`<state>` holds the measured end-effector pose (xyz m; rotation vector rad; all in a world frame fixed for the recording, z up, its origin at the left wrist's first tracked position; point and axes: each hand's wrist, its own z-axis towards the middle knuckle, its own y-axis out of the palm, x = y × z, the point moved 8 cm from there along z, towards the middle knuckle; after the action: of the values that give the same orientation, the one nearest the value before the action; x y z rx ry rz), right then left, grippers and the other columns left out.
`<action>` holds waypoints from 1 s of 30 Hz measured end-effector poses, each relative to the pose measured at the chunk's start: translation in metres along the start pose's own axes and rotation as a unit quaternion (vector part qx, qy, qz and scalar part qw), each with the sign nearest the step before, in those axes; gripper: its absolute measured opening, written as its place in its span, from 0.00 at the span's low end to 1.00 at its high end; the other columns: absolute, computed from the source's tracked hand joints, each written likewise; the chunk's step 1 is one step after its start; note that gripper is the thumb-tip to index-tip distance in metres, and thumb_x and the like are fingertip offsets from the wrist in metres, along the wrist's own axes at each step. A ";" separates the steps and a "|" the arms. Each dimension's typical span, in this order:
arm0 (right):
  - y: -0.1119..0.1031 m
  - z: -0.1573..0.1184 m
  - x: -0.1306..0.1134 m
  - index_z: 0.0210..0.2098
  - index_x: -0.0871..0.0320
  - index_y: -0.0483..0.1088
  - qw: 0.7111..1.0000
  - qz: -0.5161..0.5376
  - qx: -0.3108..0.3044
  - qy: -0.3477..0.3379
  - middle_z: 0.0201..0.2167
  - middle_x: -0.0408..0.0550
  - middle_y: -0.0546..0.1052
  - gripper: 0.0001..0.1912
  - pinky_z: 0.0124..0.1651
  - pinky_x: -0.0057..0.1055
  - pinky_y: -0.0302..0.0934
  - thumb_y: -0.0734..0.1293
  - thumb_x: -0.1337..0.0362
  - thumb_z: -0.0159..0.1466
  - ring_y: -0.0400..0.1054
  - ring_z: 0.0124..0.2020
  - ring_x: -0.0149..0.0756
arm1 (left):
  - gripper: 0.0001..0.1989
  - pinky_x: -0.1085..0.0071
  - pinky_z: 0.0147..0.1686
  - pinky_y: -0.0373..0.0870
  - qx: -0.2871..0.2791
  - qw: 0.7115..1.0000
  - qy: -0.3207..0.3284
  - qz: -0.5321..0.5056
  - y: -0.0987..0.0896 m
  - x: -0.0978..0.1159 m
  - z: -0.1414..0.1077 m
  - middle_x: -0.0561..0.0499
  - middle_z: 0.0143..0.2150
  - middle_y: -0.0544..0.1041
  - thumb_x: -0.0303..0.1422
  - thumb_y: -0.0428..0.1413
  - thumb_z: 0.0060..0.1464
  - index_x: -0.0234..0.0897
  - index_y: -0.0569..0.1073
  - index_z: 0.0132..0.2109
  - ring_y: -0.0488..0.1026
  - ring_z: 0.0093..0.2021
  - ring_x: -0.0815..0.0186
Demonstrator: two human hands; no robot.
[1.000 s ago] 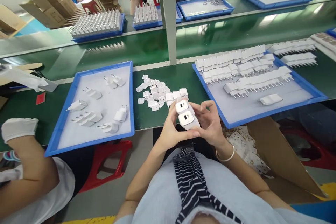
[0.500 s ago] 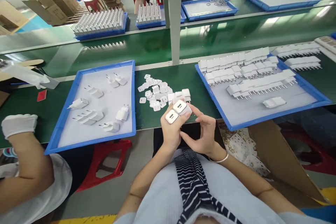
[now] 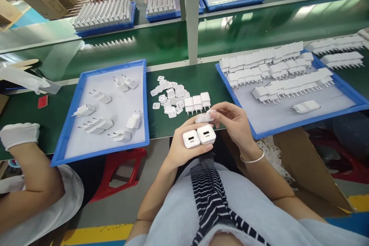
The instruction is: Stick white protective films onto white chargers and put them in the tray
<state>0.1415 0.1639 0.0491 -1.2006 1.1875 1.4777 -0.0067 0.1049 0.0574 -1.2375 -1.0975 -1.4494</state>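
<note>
My left hand (image 3: 180, 147) is closed around two white USB plug chargers (image 3: 198, 137), held side by side with their port faces towards me. At its fingertips, behind the chargers, lies a small whitish piece (image 3: 204, 117) whose kind I cannot make out. My right hand (image 3: 235, 123) pinches at that piece with thumb and forefinger. Just beyond my hands, three white chargers (image 3: 197, 103) stand in a row on the green bench, pins towards me. Left of them spreads a heap of small white face plates (image 3: 171, 96).
A blue-rimmed tray (image 3: 147, 103) with several scattered chargers lies to the left; another tray (image 3: 235, 100) with rows of chargers is at right. A post (image 3: 191, 19) rises ahead. A co-worker's gloved hand (image 3: 20, 135) rests at far left. A cardboard box (image 3: 305, 165) stands below right.
The two chargers have turned and come closer to me, showing their port faces more fully. My right hand has moved up and right, its fingers now closed at the left fingertips.
</note>
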 end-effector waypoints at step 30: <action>0.020 -0.034 -0.021 0.38 0.58 0.79 0.986 -0.042 -0.111 0.121 0.14 0.37 0.71 0.09 0.15 0.20 0.47 0.74 0.59 0.64 0.55 0.12 0.20 | 0.20 0.64 0.53 0.78 0.062 0.949 0.164 0.262 0.007 0.036 -0.012 0.43 0.55 0.76 0.22 0.63 0.52 0.37 0.77 0.53 0.78 0.53 0.60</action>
<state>0.1305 0.1261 0.0703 -1.5991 1.1338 1.4589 -0.0055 0.0887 0.0924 -1.0468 -0.5634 -1.1036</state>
